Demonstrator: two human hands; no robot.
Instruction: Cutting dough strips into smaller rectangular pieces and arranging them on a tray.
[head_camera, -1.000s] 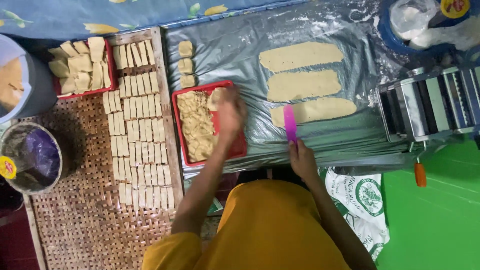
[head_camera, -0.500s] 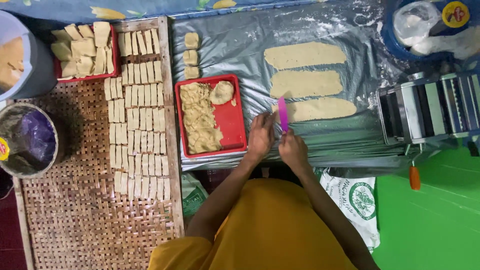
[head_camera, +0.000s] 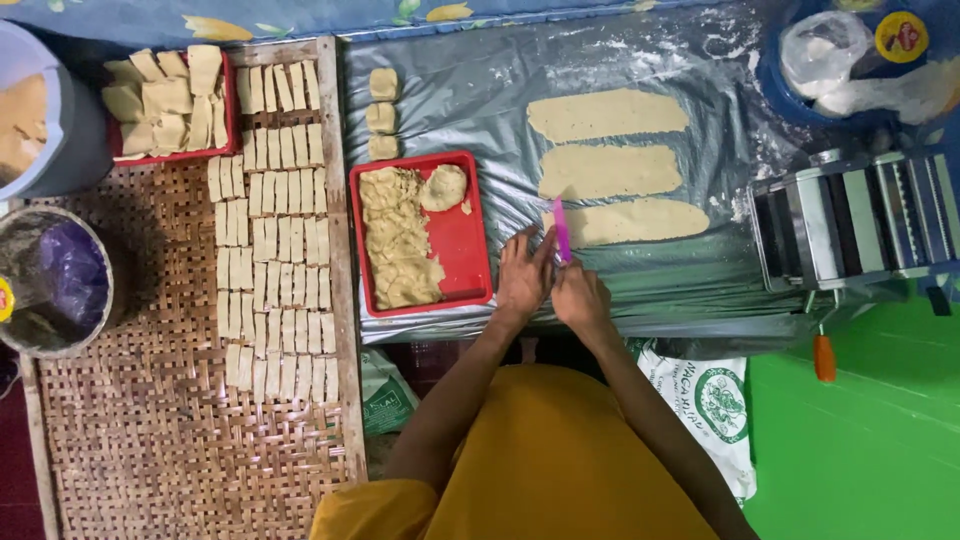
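My right hand (head_camera: 583, 298) is closed around a thin pink plastic knife (head_camera: 561, 229). My left hand (head_camera: 523, 277) touches it with loose fingers, holding nothing. The nearest flat strip of pale dough (head_camera: 632, 221) lies at two o'clock. The blade is close to my fingers and could nick them, I think.

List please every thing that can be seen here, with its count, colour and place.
dough sheets: three, pale, on the grey plastic sheet
red tray: one, holds dough scraps, centre
dough pieces: three, pale, above the red tray
cut strips: many, pale, in rows on the woven mat
second red tray: one, stacked dough squares, top left
pasta roller: one, metal, right
bucket: one, left edge
pink knife: one, in the right hand
left hand: beside the knife, on the plastic sheet
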